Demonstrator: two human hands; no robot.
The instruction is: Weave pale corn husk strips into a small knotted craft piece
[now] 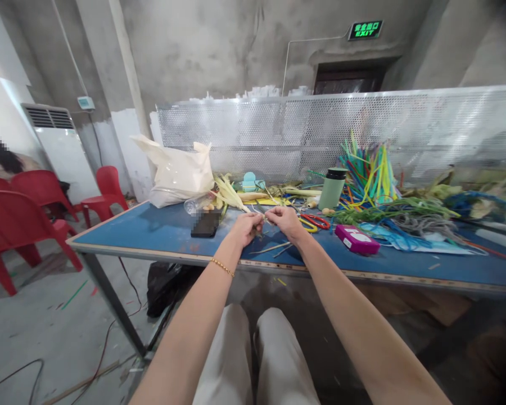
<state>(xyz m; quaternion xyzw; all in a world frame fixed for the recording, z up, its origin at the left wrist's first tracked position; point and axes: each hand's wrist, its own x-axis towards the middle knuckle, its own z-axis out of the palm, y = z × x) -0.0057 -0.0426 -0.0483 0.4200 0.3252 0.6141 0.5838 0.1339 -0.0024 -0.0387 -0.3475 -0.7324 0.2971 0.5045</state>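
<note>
Close together over the front of the table, my left hand (248, 227) and my right hand (287, 221) both have their fingers pinched. A thin pale strand (263, 215) runs between the fingertips, and both hands appear to grip it. Its exact kind is too small to make out. Just beyond my left hand lies a bundle of pale husk leaves (229, 194). Thin cut stalks (275, 247) rest on the tabletop below my hands. To the right of my right hand are red scissor handles (317, 221) and a yellow handle loop (308, 226).
On the blue table (152, 230) are a phone (204, 224), a cream plastic bag (181, 174), a green tumbler (333, 189), a purple box (356, 240) and colourful strips (373, 171). A perforated metal screen (253, 126) stands behind. Red chairs (25, 225) and a seated person are at left.
</note>
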